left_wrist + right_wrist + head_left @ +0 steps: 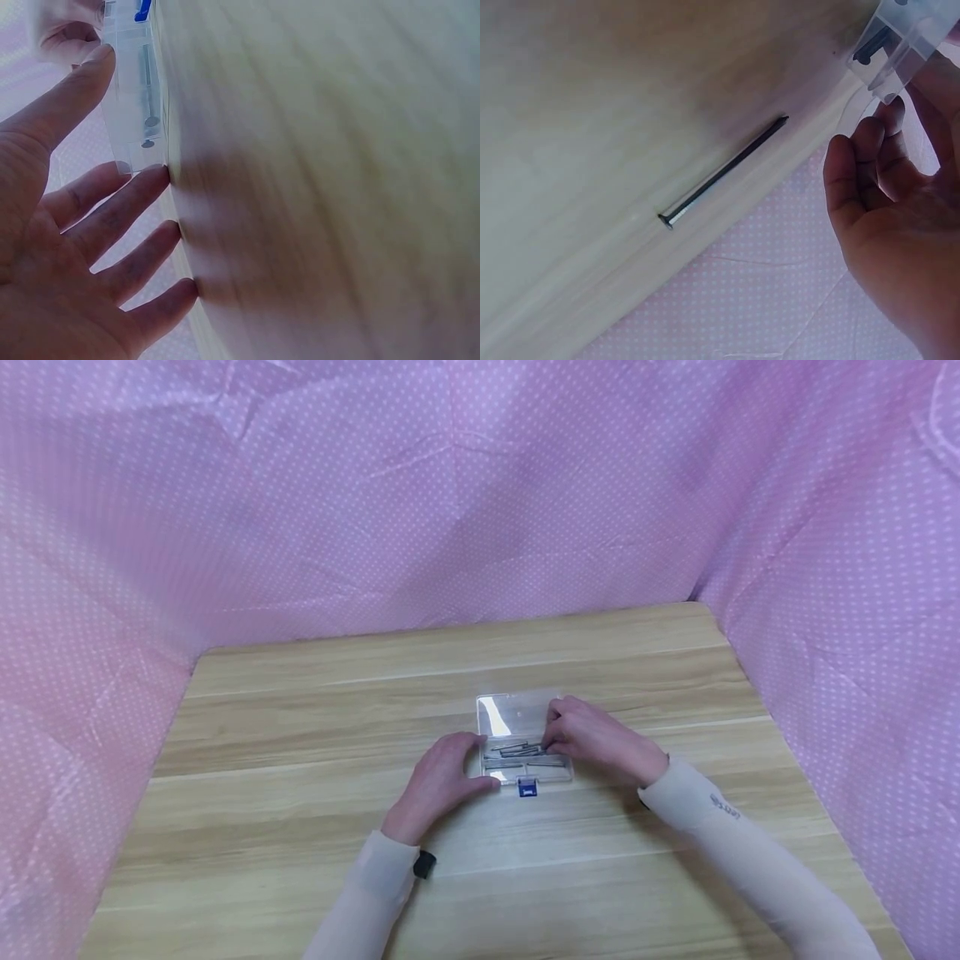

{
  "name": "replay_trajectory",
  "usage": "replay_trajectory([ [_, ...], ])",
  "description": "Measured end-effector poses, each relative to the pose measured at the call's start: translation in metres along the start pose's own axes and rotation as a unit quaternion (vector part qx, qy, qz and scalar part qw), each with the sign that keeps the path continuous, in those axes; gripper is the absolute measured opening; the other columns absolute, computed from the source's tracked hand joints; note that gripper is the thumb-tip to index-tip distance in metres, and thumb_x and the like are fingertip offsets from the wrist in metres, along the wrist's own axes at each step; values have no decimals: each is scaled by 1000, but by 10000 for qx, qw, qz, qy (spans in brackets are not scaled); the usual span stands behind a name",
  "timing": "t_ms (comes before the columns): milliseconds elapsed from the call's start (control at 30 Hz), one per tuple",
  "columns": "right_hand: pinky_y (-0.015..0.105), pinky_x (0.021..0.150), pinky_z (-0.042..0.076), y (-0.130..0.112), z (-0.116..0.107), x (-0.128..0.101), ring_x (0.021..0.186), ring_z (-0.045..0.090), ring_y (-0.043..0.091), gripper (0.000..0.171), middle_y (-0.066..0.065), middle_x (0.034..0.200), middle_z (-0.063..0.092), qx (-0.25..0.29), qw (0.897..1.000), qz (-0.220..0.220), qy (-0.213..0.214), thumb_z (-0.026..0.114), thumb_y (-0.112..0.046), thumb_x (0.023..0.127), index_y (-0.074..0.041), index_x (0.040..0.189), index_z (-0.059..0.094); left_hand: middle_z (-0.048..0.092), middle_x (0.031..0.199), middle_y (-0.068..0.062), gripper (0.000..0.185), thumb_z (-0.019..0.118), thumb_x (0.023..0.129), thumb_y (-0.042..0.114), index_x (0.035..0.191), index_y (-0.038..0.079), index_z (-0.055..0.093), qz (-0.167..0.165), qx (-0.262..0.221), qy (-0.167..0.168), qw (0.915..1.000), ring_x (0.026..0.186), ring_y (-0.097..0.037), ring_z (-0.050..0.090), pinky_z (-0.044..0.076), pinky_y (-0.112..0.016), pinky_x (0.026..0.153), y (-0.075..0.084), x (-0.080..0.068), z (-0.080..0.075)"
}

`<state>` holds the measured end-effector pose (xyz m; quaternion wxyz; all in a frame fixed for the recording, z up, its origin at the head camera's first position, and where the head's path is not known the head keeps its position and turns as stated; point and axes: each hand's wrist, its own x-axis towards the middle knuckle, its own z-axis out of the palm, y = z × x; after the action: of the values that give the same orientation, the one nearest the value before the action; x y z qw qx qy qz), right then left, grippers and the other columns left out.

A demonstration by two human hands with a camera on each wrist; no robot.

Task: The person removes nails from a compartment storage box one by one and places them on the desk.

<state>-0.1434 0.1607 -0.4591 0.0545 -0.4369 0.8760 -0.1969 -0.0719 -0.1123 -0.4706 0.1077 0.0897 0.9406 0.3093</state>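
Note:
A clear plastic box (564, 774) with compartments and a blue latch (527, 787) lies on the table, its transparent lid (517, 714) laid back behind it. Several metal nails (517, 750) are inside. At the box's left end, my left hand (444, 777) rests with thumb and index finger about the corners; its fingers (124, 206) are spread and fairly straight. My right hand (596, 739) reaches over the right end with bent fingers, fingertips down by the nails. Whether they pinch one is hidden. One loose nail (724, 172) lies on the table near the right hand.
The wood-grain table (300, 718) is bordered at the back and sides by pink dotted cloth (420, 510). A black band (424, 864) shows at the left sleeve's cuff. The right forearm crosses the table's right side.

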Motion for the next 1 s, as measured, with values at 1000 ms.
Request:
replay_trajectory([
  [1000,38,88,55,5,0,-1,97,62,15,9,-5,103,67,218,9996,204,-1,77,-13,94,-16,102,79,65,133,-11,70,91,78,39,134,7,64,-177,-98,-73,9998,129,-31,55,43,-48,113,4,3,0],
])
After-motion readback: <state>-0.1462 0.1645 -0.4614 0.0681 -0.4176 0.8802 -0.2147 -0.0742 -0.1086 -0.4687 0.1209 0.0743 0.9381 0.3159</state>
